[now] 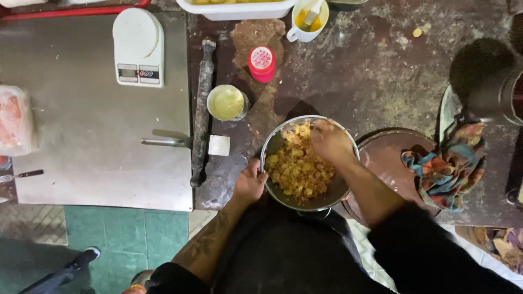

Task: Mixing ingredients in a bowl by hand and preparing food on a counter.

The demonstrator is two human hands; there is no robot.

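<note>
Dark sleeves and my two forearms fill the bottom of the view, reaching up to a metal bowl [332, 190] that sits at the near edge of the worktop [381, 71]. My left hand [249, 182] grips the bowl's rim on its left side, fingers curled over the edge. My right hand [329, 140] is down inside the bowl at its far side, fingers bent into a chunky yellow-brown mash [297, 169] that fills most of the bowl; whether those fingers are closed around a lump or only pressing into it, I cannot tell.

Just right of the bowl lies a round brown board [384, 158], with a many-coloured cloth [449, 163] crumpled over its right edge. Beyond the bowl, to the left, stands a small round tin [226, 102] with pale greenish contents, and beyond that a red shaker [262, 62] with a perforated top. A dark rolling pin [201, 109] lies lengthwise along the edge of a steel sheet [81, 152], with a scraper [180, 142] across it. A white kitchen scale [138, 46] rests at the far end of the sheet. A white mug [308, 22] holding yellow liquid and a brush stands at the far edge, beside a white tray [237, 10].
</note>
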